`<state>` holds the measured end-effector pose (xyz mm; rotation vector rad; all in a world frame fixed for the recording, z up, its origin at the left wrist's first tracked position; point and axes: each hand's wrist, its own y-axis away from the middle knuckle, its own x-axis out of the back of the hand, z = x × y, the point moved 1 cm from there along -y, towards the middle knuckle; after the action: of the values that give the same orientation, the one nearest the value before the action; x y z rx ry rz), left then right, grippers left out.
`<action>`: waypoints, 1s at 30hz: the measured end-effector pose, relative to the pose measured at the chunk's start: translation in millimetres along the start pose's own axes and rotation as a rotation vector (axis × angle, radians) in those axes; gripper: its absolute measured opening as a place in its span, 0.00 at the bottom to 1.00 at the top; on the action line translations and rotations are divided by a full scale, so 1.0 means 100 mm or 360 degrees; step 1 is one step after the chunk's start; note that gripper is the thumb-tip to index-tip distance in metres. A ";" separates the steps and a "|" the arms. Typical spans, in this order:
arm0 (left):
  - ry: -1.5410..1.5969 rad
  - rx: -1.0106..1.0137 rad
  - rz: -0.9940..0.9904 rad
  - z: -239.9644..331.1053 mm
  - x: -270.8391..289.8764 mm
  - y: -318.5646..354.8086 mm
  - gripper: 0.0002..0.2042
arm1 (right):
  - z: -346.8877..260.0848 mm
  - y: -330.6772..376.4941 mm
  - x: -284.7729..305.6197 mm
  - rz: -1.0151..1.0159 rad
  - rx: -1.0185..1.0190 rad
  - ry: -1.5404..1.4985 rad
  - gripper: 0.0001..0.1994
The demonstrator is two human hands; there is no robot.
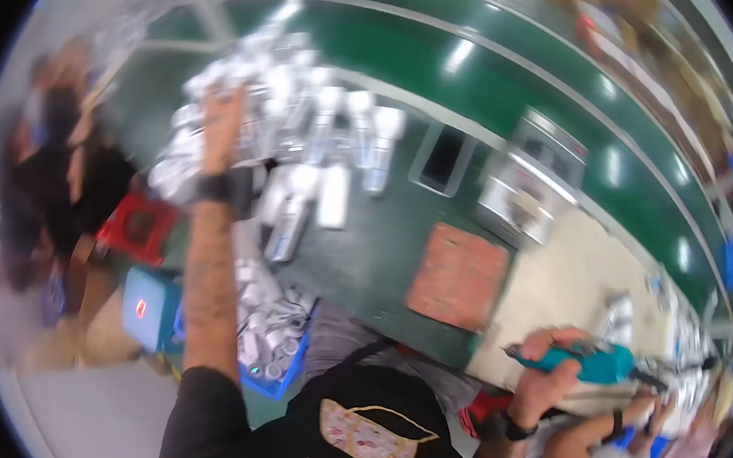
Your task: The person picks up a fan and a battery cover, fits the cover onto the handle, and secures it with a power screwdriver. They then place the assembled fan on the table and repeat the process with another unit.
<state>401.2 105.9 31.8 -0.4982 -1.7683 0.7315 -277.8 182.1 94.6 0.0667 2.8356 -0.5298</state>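
Observation:
My left hand [223,130] reaches far out over a heap of white plastic handheld devices [282,84] on the green table. Motion blur smears its fingers, so I cannot see whether they grip one of the pieces. My right hand [544,386] is closed around a teal power screwdriver [603,364], its dark tip pointing left. That tool is held low at the right, above the beige board [564,294]. Nearer than the heap, several white devices with rounded heads lie loosely in rows, one of them a long white piece [333,197].
A reddish square pad [458,277], a metal box-like device [525,198] and a phone-like dark-screened item [443,159] lie on the table. A blue bin [280,385] of white parts stands by my lap. Co-workers sit left and lower right; a red stool [142,229] stands left.

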 end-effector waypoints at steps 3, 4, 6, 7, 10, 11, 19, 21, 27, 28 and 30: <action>0.0305 0.0391 0.0270 1.30 0.29 -0.37 0.21 | -0.05 0.12 0.17 0.0317 -0.0266 0.0343 0.31; 0.0474 0.0042 0.0347 1.55 0.54 -0.43 0.19 | 0.00 0.17 0.19 0.0238 -0.0220 0.0253 0.30; 0.1610 0.0605 0.0219 2.82 1.37 -0.75 0.18 | 0.00 0.14 0.25 0.0031 -0.0348 0.0076 0.32; 0.1728 0.0467 -0.0072 3.27 1.58 -0.77 0.17 | -0.08 0.18 0.22 0.0105 -0.0332 0.0111 0.32; 0.2234 -0.0172 -0.0516 4.71 1.94 -0.75 0.13 | -0.23 0.20 0.31 0.0026 -0.0437 0.0043 0.34; 0.2394 -0.0365 -0.0596 5.18 1.94 -0.64 0.12 | -0.24 0.26 0.33 0.0055 -0.0447 0.0037 0.34; 0.2206 -0.0495 -0.1093 7.58 1.93 -0.20 0.25 | -0.29 0.53 0.43 0.0088 -0.0334 0.0188 0.34; 0.2209 -0.0483 -0.1174 7.65 1.83 -0.17 0.26 | -0.31 0.56 0.50 0.0140 -0.0309 0.0230 0.34; 0.2305 -0.0369 -0.0822 7.26 1.44 -0.21 0.16 | -0.26 0.37 0.69 0.0277 -0.0248 0.0482 0.33; 0.2293 -0.0377 -0.0833 7.12 1.46 -0.24 0.16 | -0.15 0.31 0.77 0.0379 -0.0143 0.0468 0.30; 0.2494 -0.0490 -0.0818 6.61 1.76 -0.42 0.13 | -0.07 0.15 0.95 0.0416 -0.0106 0.0609 0.28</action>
<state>-280.7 38.6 48.0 -0.5332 -0.4248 -0.3419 -369.8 198.4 71.6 0.5747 3.1367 -0.3989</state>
